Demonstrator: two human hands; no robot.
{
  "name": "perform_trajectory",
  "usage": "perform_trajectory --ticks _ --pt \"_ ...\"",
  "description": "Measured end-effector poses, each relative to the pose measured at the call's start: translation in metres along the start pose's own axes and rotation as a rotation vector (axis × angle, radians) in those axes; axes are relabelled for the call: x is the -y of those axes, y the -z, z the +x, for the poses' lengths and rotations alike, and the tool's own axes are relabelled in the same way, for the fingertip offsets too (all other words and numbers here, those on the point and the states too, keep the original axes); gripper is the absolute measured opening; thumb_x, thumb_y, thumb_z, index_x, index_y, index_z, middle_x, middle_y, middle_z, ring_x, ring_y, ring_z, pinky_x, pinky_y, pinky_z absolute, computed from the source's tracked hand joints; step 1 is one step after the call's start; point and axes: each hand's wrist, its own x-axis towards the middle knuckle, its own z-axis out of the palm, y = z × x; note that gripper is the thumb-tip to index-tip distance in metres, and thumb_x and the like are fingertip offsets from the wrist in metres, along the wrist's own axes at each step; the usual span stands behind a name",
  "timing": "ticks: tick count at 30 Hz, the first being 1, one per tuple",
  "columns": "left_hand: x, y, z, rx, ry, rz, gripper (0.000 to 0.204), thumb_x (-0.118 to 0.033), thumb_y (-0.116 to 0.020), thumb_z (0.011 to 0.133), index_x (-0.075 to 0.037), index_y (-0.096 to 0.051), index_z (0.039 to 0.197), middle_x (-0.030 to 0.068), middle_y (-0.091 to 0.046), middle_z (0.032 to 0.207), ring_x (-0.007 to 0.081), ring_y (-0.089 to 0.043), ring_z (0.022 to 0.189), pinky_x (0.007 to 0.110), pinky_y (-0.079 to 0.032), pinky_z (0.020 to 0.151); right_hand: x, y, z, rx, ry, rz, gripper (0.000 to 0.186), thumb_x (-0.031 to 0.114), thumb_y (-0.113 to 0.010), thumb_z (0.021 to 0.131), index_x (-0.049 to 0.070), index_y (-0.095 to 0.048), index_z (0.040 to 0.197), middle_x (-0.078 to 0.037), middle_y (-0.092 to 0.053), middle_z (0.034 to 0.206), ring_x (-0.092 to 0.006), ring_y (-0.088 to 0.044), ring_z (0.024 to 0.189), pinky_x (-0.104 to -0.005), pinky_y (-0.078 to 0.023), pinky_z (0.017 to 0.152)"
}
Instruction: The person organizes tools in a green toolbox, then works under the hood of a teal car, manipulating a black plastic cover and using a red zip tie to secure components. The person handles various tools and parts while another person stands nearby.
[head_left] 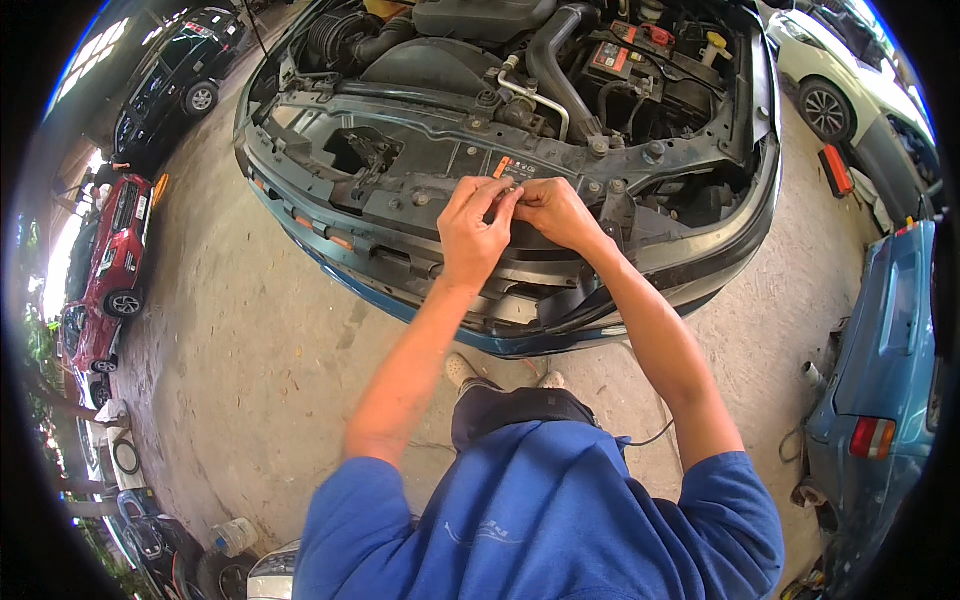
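Observation:
Both my hands meet over the front of a car's open engine bay, above the black radiator support panel. The fingers of my left hand are pinched around something small, too small to make out. Touching it from the other side, my right hand has its thumb and fingers closed on the same spot. Just beyond my fingertips lies an orange and black label on the panel. Below my hands the dark front bumper curves across, with its upper grille area exposed.
Farther into the bay sit a car battery, a black air duct and an engine cover. A blue vehicle body stands at the right, a white car beyond it. Red and black cars line the left.

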Motion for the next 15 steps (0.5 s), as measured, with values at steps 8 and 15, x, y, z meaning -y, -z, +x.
perform_trajectory --ticks 8,15 --pt "-0.007 -0.012 -0.019 -0.219 0.187 -0.095 0.017 -0.007 -0.071 0.1 -0.001 -0.08 0.113 0.0071 -0.073 0.093 0.0141 -0.069 0.079 0.029 -0.055 0.07 0.009 -0.001 -0.001 -0.01 0.02 -0.021 0.018 0.016 -0.079 0.088 -0.001 -0.078 0.095 -0.021 -0.071 0.079 -0.0344 -0.067 0.07 -0.0416 -0.053 0.069" --pt "0.011 0.009 -0.007 0.018 0.751 -0.829 0.019 -0.012 -0.065 0.105 0.002 -0.077 0.108 0.0074 -0.073 0.098 0.0148 -0.066 0.079 0.03 -0.053 0.066 0.007 -0.002 -0.001 -0.01 0.128 0.058 0.015 0.013 -0.077 0.09 -0.001 -0.078 0.096 -0.018 -0.073 0.081 -0.0316 -0.068 0.072 -0.0398 -0.052 0.069"
